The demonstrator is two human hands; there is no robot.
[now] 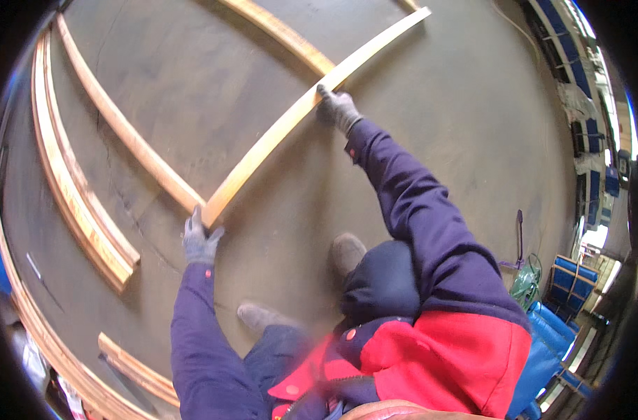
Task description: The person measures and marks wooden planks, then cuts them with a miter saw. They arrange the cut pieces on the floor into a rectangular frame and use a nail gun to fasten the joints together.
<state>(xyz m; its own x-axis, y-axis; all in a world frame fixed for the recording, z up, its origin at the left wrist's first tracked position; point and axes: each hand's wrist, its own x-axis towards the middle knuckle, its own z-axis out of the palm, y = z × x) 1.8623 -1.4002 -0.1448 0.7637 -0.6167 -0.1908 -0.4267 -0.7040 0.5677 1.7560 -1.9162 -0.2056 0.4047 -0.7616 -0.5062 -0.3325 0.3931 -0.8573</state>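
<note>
Pale board (268,143) spans two timbers' (128,133) ends. Probably stiff, manageable weight, dry; best held edgewise, hands apart. Right hand (338,110) clasps mid-length, thumb on top; left hand (201,243) at near end, fingers spread, closure unclear.

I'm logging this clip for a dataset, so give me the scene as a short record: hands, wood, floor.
Held piece: long wooden board, slanting up to the right
Left hand: gloved, at the board's near end; how firmly it grips is unclear
Right hand: gloved, gripping the board partway along, thumb on top
By left hand: near end of the left plank, meeting the board
By right hand: upper plank, reaching the board
Farther left: pair of planks
Surface: grey floor
</note>
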